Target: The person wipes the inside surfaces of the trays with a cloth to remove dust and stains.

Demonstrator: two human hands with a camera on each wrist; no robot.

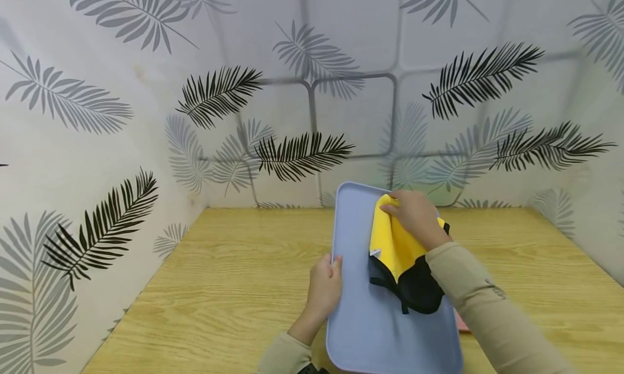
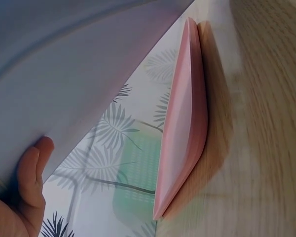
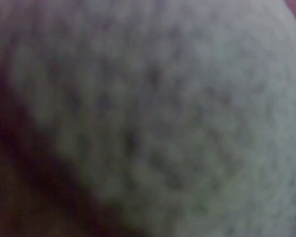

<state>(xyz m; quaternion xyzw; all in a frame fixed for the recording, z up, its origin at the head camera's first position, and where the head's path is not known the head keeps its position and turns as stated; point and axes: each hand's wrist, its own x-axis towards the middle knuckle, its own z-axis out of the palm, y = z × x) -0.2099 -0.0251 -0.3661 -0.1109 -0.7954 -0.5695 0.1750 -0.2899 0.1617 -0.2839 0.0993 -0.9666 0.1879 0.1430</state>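
Observation:
My left hand (image 1: pixel 325 283) grips the left rim of a light blue tray (image 1: pixel 356 320), thumb over the edge. In the left wrist view the curled fingers (image 2: pixel 32 173) hold the raised tray (image 2: pixel 79 94) from below. Over the tray, my right hand (image 1: pixel 414 214) pinches the upper part of a yellow-and-black fabric item (image 1: pixel 387 236) between thumb and fingers. Its yellow side hangs in folds; a black rounded part (image 1: pixel 421 287), thin black straps and a small white label show lower down. The exact kind of item is unclear. The right wrist view is a blur of greyish material.
A pink tray (image 2: pixel 182 128) sits on the wood-grain table (image 1: pixel 234 276), mostly hidden by the blue tray in the head view. Behind the table hangs a leaf-patterned curtain (image 1: pixel 361 119), with a wire grid and a green object (image 2: pixel 138 168) showing through it.

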